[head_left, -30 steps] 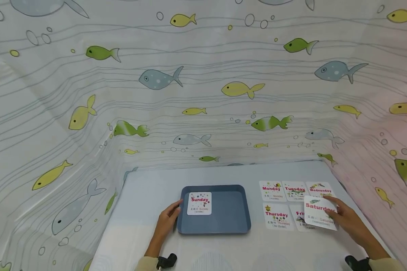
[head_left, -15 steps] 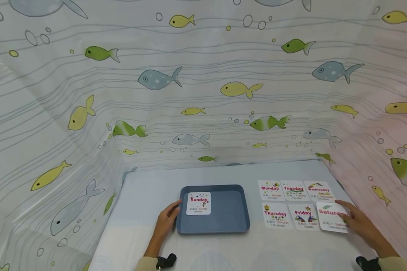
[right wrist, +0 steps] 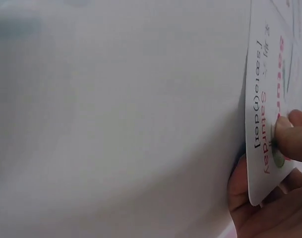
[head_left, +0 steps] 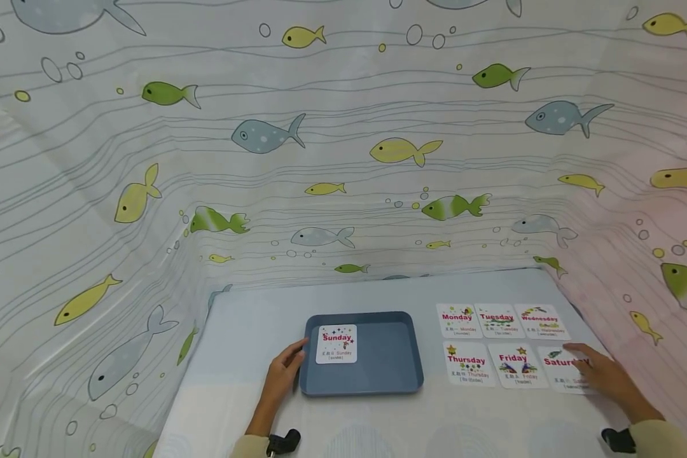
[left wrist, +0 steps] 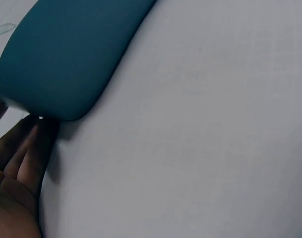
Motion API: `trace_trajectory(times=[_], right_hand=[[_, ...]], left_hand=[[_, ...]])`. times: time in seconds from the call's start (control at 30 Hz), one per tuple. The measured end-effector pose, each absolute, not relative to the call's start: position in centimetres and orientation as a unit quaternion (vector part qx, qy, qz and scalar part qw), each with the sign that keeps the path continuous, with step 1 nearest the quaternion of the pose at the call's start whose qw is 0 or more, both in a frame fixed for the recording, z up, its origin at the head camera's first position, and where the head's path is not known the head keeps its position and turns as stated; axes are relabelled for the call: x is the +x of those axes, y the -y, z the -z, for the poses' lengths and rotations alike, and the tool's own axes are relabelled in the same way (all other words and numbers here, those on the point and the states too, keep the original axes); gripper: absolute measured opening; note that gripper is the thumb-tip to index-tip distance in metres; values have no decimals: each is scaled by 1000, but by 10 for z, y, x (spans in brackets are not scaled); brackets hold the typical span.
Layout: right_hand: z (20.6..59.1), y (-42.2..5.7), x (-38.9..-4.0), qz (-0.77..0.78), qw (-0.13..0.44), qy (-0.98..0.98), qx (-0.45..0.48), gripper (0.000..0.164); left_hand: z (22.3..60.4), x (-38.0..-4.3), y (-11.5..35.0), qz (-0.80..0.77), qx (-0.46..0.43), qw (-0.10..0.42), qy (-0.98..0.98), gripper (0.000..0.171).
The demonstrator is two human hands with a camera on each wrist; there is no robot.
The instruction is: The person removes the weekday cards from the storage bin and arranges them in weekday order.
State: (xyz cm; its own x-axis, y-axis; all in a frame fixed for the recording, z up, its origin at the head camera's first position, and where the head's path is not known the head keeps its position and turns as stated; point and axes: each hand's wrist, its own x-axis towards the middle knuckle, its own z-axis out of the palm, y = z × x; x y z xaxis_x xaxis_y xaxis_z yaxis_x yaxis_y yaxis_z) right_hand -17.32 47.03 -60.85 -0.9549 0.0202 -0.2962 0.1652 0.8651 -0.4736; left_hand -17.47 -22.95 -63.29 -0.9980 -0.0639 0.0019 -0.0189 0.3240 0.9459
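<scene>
My right hand [head_left: 611, 383] pinches the right side of a white Saturday card [head_left: 562, 376], which sits at the near right corner of a group of day cards. In the right wrist view the thumb [right wrist: 289, 136] presses on the card's printed face, with other fingers behind its edge. A blue tray [head_left: 389, 356] lies left of the group, holding a Sunday card [head_left: 336, 346] at its upper left. My left hand [head_left: 280, 376] rests at the tray's left side. The left wrist view shows its extended fingers [left wrist: 36, 153] against the tray's outer wall.
Monday [head_left: 459, 320], Tuesday [head_left: 497, 320] and Wednesday [head_left: 541, 322] cards form the far row. Thursday [head_left: 468, 364] and Friday [head_left: 517, 366] cards lie nearer. A fish-print cloth [head_left: 401, 191] hangs around the white table [head_left: 378, 426].
My right hand has carried the Saturday card rightward off the Friday card and lowered it beside Friday, below Wednesday. The left hand and the tray have stayed put.
</scene>
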Motion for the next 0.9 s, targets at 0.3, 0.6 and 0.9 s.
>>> trace_trajectory(times=[0.3, 0.6, 0.9], right_hand=[[616, -463, -176, 224, 86, -970, 29, 41], [616, -459, -178, 195, 120, -972, 56, 51], [606, -453, -175, 189, 105, -974, 71, 51]], left_hand=[[634, -174, 228, 576, 32, 24, 816, 32], [633, -175, 229, 583, 27, 19, 811, 33], [632, -174, 228, 578, 33, 22, 815, 33]])
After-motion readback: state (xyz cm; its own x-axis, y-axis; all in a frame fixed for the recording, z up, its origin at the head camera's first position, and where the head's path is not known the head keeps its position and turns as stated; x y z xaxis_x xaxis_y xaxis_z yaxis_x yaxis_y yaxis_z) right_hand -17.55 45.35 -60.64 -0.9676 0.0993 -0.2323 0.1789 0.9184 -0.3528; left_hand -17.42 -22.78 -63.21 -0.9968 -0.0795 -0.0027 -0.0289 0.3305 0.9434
